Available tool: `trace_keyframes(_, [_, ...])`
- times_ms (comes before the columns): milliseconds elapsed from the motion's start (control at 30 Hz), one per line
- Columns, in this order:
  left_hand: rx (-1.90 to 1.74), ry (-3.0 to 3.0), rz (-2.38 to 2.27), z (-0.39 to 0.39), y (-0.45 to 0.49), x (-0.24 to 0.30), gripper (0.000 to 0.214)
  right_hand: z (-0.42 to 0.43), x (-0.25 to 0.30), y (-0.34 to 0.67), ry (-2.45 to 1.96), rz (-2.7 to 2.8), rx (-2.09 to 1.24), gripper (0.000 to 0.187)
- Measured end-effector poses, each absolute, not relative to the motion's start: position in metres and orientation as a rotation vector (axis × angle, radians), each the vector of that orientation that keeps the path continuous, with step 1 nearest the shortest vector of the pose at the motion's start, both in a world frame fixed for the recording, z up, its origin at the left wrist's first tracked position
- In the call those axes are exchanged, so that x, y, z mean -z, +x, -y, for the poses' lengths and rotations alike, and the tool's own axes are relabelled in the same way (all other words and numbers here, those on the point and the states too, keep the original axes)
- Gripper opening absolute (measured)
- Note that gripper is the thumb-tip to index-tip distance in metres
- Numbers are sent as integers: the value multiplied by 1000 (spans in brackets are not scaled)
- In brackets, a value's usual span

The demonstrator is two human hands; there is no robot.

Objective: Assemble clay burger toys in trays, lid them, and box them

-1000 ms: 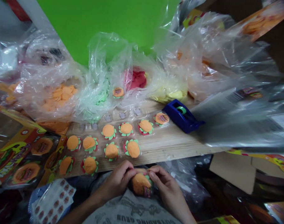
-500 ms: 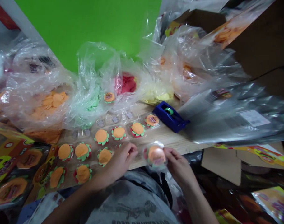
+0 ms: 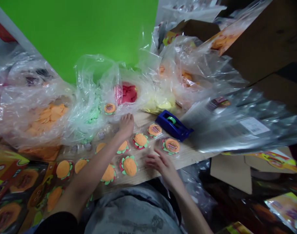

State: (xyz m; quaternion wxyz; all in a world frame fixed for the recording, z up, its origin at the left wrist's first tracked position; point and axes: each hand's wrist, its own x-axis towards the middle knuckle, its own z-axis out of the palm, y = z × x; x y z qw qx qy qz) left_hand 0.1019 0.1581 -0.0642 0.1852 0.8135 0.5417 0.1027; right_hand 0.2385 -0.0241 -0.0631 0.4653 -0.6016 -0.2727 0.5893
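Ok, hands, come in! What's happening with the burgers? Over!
Left hand by clear trays, hold unclear. Right hand looks empty, near labelled burger. Left forearm partly hides some burgers.

Wears a creased grey garment (image 3: 114,211) with a dark print (image 3: 144,225) — lettering (image 3: 126,232) below it, cut off at the edge — and a black sleeve (image 3: 57,224) on the left arm (image 3: 93,170).
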Motion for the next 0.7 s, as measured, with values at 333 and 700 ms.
trace_keyframes(333, [-581, 2053, -1318, -110, 119, 23, 39, 8, 41, 241, -1607, 953, -925, 50])
trace_keyframes(700, [-1098, 2165, -839, -141, 100, -63, 70, -144, -25, 236, -1457, 1325, -619, 74])
